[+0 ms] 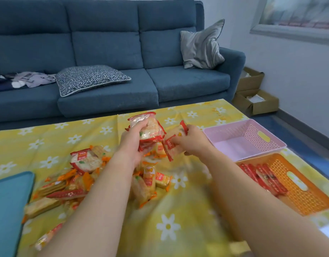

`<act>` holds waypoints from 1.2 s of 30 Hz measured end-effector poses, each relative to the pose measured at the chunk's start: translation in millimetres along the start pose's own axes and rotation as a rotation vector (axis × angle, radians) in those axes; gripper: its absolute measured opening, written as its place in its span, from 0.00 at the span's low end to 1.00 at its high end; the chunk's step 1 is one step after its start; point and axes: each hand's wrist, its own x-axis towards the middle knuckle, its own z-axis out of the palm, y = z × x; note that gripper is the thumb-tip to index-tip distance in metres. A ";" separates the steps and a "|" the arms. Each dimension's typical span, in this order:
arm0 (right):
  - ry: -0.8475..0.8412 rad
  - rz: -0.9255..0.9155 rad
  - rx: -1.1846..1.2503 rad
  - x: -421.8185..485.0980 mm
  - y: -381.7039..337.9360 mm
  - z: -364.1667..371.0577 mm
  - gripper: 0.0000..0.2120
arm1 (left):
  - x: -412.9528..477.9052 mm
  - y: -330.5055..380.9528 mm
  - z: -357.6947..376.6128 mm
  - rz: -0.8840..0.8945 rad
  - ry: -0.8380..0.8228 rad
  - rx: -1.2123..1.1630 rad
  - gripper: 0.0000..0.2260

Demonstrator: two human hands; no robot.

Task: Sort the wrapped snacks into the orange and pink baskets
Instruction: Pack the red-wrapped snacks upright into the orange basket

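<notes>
Yellow daisy-printed cloth covered the table (178, 225), which carried two baskets at its right side: a pink basket (267, 151) farther off and an orange basket (312, 199) nearer, just beside each other. Several red packets (262, 175), their count unclear, lay in the orange basket with their long axes along its longer side. Two hands were raised above one loose pile of wrapped snacks (85, 175) at mid-table. The left hand (132, 143) gripped a small stack of red-edged packets (148, 127), number indistinct, faces tilted upward. The right hand (194, 140) pinched a single packet (174, 143), its long axis steeply tilted, upper end toward the table's far edge. One teal tray (9, 210) lay at the left.
</notes>
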 end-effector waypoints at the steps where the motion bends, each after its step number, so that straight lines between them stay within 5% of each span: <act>1: 0.041 0.023 0.090 -15.3 1.6 -15.4 0.12 | -14.7 -5.8 12.8 -0.006 -0.027 0.046 0.20; 6: 0.323 0.058 0.345 -85.8 32.7 -101.7 0.04 | -85.2 -44.3 92.0 -0.100 -0.236 0.082 0.12; 10: 0.461 0.180 0.544 -123.7 78.3 -152.2 0.06 | -113.6 -87.8 142.3 -0.053 -0.345 0.334 0.24; 12: 0.390 0.234 0.259 -128.3 108.7 -158.3 0.03 | -111.9 -107.5 149.7 0.120 -0.303 0.791 0.32; 14: 0.210 0.299 -0.268 -128.5 135.4 -161.5 0.12 | -115.1 -124.4 150.3 0.245 -0.228 1.412 0.42; 16: 0.173 0.308 -0.570 -127.4 142.5 -163.7 0.18 | -116.0 -130.0 145.4 0.334 -0.176 1.625 0.47; 21: 0.357 0.112 -0.404 -123.5 146.5 -181.6 0.18 | -107.1 -125.4 152.9 0.395 -0.252 1.353 0.33; 26: -0.033 -0.054 -0.519 -125.9 136.7 -165.2 0.37 | -95.7 -132.3 147.1 0.490 -0.312 1.391 0.05; 28: -0.062 -0.075 -0.565 -124.1 133.9 -161.0 0.40 | -97.5 -129.8 146.5 0.515 -0.333 1.385 0.04; 36: 0.112 -0.104 -0.220 -152.9 120.7 -220.2 0.06 | -95.3 -123.4 139.3 0.533 -0.338 1.473 0.11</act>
